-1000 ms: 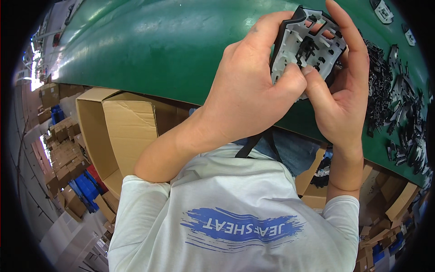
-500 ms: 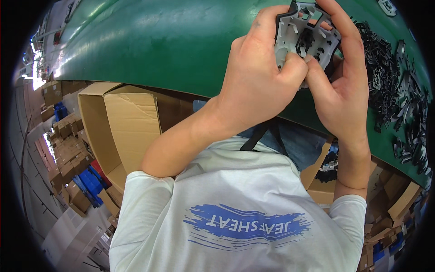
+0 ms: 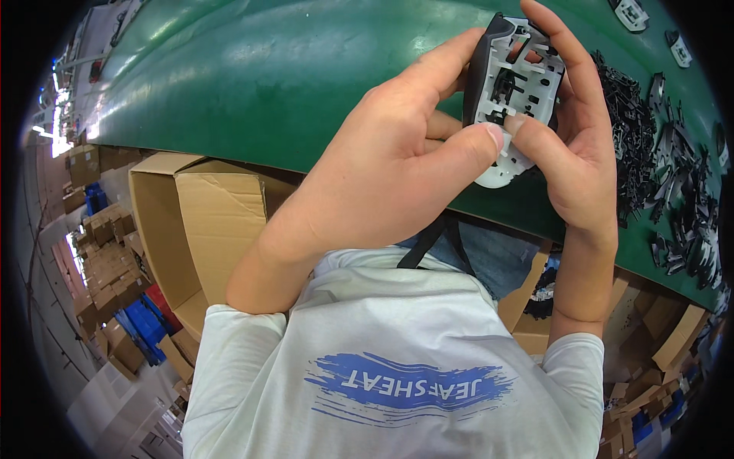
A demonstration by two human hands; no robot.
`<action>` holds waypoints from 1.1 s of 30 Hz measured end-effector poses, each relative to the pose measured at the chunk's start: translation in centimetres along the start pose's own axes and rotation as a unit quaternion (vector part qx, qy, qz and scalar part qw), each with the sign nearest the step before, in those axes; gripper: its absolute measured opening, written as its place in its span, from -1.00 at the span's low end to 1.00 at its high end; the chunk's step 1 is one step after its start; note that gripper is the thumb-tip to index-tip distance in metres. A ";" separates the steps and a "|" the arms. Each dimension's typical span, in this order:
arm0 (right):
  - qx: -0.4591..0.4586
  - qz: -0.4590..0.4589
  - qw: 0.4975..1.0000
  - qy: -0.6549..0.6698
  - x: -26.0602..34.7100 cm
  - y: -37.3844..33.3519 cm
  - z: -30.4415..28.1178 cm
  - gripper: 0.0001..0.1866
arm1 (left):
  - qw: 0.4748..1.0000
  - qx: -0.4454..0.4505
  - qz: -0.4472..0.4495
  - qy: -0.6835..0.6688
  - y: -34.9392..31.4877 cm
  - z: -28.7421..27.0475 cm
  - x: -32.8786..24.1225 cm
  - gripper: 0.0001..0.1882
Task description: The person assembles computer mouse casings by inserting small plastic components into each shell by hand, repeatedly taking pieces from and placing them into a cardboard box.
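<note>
A hollow plastic mouse shell point(image 3: 527, 96), black outside and white inside, is held up above the green bench with its ribbed inner side towards me. My left hand point(image 3: 405, 157) grips its left side, thumb pressed near the lower inside and fingers partly hidden behind. My right hand point(image 3: 575, 157) is closed round the right side, its index finger reaching up over the far end and its thumb beside the left one. Small black parts sit inside the shell, near both thumbs. Whether a small piece lies under the thumbs cannot be seen.
Heaps of small black plastic parts point(image 3: 623, 141) and curved black pieces point(image 3: 684, 191) cover the right of the green bench point(image 3: 252, 84). Two white-and-black shells point(image 3: 631, 14) lie beyond them. An open cardboard box point(image 3: 222, 222) stands below the bench edge at left.
The shell has come nearer to me and turned, showing more of its black left side and white lower end. My left thumb has straightened along the shell's lower part.
</note>
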State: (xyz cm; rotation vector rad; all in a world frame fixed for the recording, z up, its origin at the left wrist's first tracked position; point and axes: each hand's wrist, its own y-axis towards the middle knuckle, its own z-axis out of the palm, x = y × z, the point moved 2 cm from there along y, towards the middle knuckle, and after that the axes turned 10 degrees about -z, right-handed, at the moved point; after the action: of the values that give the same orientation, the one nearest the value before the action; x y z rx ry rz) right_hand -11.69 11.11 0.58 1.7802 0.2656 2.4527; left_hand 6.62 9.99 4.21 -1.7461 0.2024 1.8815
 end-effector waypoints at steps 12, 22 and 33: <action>-0.008 0.068 0.989 0.129 1.6 0.2 0.2 0.11 | 0.988 0.028 -0.118 -0.095 0.3 -1.4 -0.9 -0.26; -0.018 0.128 0.978 0.165 1.8 -0.1 0.0 0.13 | 0.985 0.040 -0.120 -0.116 0.2 -2.0 -0.1 -0.24; 0.112 -0.031 0.989 -0.092 -0.4 0.2 0.5 0.02 | 0.939 0.080 -0.129 -0.308 -0.3 -2.1 1.7 -0.32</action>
State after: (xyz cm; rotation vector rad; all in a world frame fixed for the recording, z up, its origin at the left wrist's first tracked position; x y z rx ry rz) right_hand -11.09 10.92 0.36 2.0363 0.5900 2.2737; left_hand 8.60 9.76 2.39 -0.9560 -0.1079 2.0414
